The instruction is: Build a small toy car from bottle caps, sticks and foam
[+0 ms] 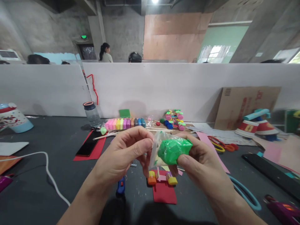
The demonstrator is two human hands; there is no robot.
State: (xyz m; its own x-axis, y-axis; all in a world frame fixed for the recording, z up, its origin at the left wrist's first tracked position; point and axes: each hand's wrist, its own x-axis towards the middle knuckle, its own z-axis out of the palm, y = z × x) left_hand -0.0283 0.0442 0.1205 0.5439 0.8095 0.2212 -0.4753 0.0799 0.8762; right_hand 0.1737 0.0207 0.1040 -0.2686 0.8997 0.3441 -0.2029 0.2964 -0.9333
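Observation:
Both my hands hold a small clear plastic bag [156, 147] with a lump of green clay [173, 150] inside, raised above the dark table [47, 193]. My left hand [122, 156] pinches the bag's open end between thumb and fingers. My right hand [199, 159] grips the green lump through the bag, thumb on its lower side. Just below the bag, a small clay model with orange and yellow wheels [161, 178] stands on a red card [164, 190].
A row of coloured clay blocks [125, 123], a jar [92, 113] and a colourful clay model [173, 119] sit by the white partition. A phone [87, 146], white cable [50, 175], scissors [221, 144], cardboard [243, 104] and paper cups [255, 126] lie around. People stand behind the partition.

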